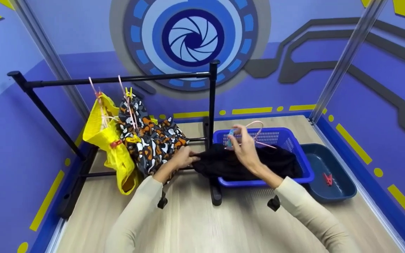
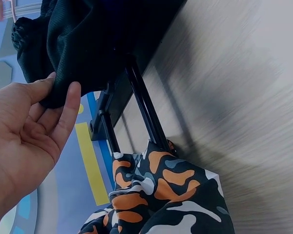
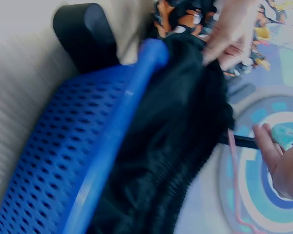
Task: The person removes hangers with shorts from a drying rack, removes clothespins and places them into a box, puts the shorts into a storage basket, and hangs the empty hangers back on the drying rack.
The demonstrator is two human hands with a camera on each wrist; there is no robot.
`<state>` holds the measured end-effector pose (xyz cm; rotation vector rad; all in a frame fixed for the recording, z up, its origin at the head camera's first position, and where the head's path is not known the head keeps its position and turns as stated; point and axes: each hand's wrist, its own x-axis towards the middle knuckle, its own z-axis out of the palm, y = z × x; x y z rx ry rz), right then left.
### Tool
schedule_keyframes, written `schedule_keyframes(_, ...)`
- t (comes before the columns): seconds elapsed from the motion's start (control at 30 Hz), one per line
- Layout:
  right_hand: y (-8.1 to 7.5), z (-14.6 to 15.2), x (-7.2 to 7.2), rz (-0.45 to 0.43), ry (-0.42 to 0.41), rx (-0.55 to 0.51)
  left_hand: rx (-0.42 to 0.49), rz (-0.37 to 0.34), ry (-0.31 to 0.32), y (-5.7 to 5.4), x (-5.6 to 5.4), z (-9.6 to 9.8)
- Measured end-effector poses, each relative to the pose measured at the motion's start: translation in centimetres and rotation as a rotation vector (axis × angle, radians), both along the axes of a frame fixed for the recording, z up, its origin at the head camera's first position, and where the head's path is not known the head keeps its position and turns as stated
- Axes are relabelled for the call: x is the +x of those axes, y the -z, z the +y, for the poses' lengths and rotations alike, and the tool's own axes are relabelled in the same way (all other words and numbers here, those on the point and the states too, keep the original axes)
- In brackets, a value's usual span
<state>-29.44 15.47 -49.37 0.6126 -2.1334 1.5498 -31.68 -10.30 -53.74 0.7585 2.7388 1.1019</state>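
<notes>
My left hand (image 1: 182, 157) pinches the end of a black garment (image 1: 276, 161) between thumb and fingers. In the left wrist view that cloth (image 2: 80, 44) hangs over the fingertips. My right hand (image 1: 247, 149) is raised above the garment, holding a light-blue clothespin (image 1: 231, 136) between thumb and fingers; the right wrist view shows the clothespin (image 3: 284, 135) partly cut off. A pink hanger (image 1: 255, 122) stands up behind the right hand, its lower bar by the garment's edge. Most of the garment lies across a blue perforated basket (image 1: 308, 172).
A black rack (image 1: 160, 77) bears a yellow garment (image 1: 98, 140) and a camouflage-patterned garment (image 1: 153, 147), both on pink hangers with clothespins. Right of the basket, a dark tray (image 1: 346, 191) holds a red clothespin (image 1: 328, 179). The rack's right foot (image 1: 216, 196) is beside the basket.
</notes>
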Motion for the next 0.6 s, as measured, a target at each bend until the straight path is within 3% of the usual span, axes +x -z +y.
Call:
schedule_keyframes(0.1,-1.7,0.9,-0.1,-0.020,-0.012,-0.070,0.024,-0.049,0.000,0.0,-0.1,-0.1)
schedule_keyframes(0.27,-3.7,3.5,-0.5,0.060,0.091,0.007,0.039,-0.088,0.010,0.2,-0.2,0.0)
schedule_keyframes(0.43,-4.6,7.2,-1.6,0.109,0.197,0.041,0.049,-0.105,0.023,0.2,-0.4,-0.2)
schedule_keyframes(0.6,-4.9,11.4,-3.0,0.040,0.257,0.014,0.035,-0.071,0.027,0.2,-0.4,-0.3)
